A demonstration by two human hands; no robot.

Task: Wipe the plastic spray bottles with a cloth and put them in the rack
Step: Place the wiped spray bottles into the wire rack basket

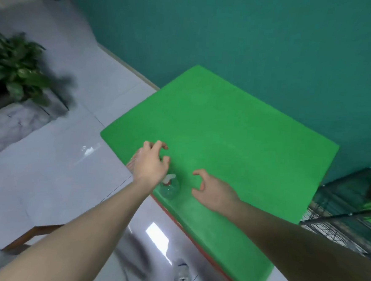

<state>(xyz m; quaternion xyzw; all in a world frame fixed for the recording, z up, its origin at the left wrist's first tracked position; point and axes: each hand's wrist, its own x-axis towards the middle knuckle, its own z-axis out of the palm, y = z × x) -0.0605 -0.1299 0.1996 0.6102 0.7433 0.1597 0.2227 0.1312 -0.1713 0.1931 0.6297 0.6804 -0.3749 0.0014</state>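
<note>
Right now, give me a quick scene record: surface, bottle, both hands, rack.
surface: table with green cover
bottle: clear spray bottle, upright near the table's front-left edge
left hand: left hand above the bottle, fingers loosely curled, holding nothing
right hand: right hand beside the bottle, fingers loosely curled, holding nothing
rack: wire rack at the right of the table
cloth: not clearly visible

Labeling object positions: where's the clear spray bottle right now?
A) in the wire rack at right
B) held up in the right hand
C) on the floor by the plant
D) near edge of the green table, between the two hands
D: the bottle stands on the table by its near edge, just below the left hand and left of the right hand, which holds nothing.
</note>
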